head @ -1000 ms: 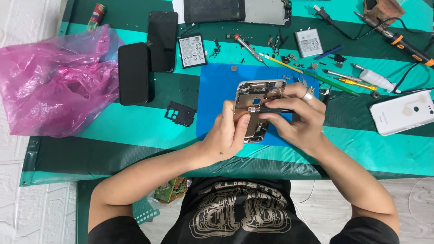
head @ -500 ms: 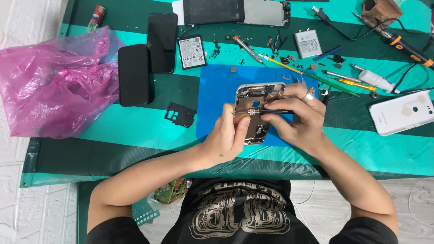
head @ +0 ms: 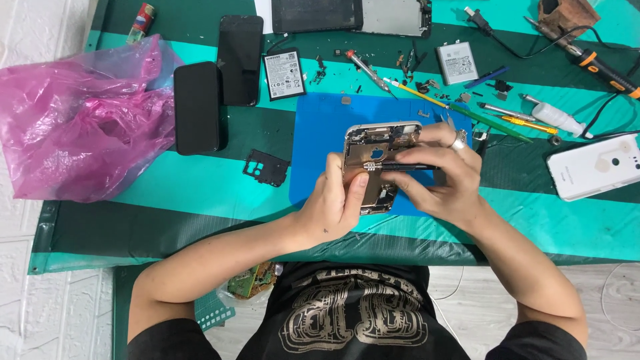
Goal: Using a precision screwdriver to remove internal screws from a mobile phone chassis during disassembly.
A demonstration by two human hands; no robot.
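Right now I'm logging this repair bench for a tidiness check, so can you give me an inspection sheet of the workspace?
Surface: green striped cloth with blue mat on it.
Job's things: opened phone frame, held over the mat; thin screwdriver laid across it.
Clutter: pink plastic bag, two dark phones, two batteries, white back cover, loose screws, tweezers, pens.
Grippers: left hand grips the frame; right hand holds the screwdriver.
Cables: black lead at top right.
Surroundings: white floor tiles.
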